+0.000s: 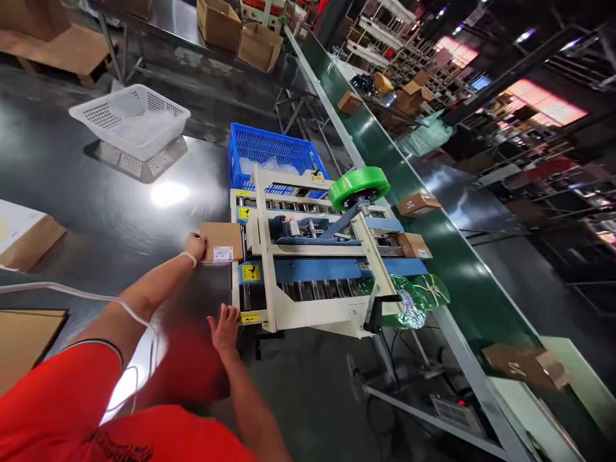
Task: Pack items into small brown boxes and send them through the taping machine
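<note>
My left hand (196, 247) is at the near end of a small brown cardboard box (219, 235), its fingers curled against the box's edge. The box bears a white label and lies flat at the mouth of a carton sealing machine (308, 313), partly on the steel table. My right hand (226, 327) has its thumb and fingers apart and rests by the machine's front corner, holding nothing. A green tape roll (359, 187) is mounted on top of the machine. Another cardboard box (412, 246) is at the machine's far end.
Beyond the machine runs a green conveyor belt (464, 256) carrying several boxes. A blue crate (274, 151) stands beside the machine, and a white perforated basket (132, 122) is on the steel table (158, 218). A pale cable (96, 292) crosses near my left arm.
</note>
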`<action>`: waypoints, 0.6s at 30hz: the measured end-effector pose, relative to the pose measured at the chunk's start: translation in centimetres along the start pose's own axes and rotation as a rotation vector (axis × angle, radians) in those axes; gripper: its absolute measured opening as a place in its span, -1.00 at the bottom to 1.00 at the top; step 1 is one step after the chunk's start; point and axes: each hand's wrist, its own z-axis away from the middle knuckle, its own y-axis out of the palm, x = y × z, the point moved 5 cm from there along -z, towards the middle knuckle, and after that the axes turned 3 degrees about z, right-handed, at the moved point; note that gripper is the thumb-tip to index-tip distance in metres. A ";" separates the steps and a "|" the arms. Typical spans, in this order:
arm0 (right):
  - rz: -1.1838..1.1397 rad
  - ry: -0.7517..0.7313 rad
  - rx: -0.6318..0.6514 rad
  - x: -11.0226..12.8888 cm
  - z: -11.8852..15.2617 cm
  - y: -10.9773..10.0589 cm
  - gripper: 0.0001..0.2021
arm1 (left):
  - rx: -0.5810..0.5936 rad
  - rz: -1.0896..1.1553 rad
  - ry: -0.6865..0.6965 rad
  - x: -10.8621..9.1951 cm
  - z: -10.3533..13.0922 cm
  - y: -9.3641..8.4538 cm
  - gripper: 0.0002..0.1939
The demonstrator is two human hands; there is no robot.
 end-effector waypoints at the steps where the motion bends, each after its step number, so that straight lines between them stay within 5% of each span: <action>1: -0.002 -0.009 0.004 0.1 0.0 0.2 -0.51 | 0.014 0.018 -0.024 -0.6 -0.3 2.1 -0.90; 5: -0.009 -0.003 0.032 0.1 -0.3 0.5 -0.51 | 0.184 0.116 -0.027 -2.3 0.6 8.7 -0.77; 7: -0.003 0.003 0.035 0.0 -0.4 0.5 -0.52 | 0.278 0.162 -0.009 -2.3 2.1 9.3 -0.61; 9: -0.006 -0.012 -0.018 -0.3 -0.4 0.2 -0.55 | 0.320 0.179 0.005 -1.1 3.9 7.1 -0.47; 12: -0.028 -0.055 -0.186 -0.9 -0.2 -0.5 -0.63 | 0.255 0.154 0.022 3.0 6.9 -1.1 -0.44; 15: -0.025 -0.013 -0.271 -0.6 -1.3 -0.9 -0.68 | 0.042 0.047 0.143 9.2 11.7 -13.0 -0.47; 18: -0.067 -0.104 -0.198 5.4 -4.1 -0.9 -0.71 | -0.370 -0.201 0.196 16.4 18.8 -24.8 -0.50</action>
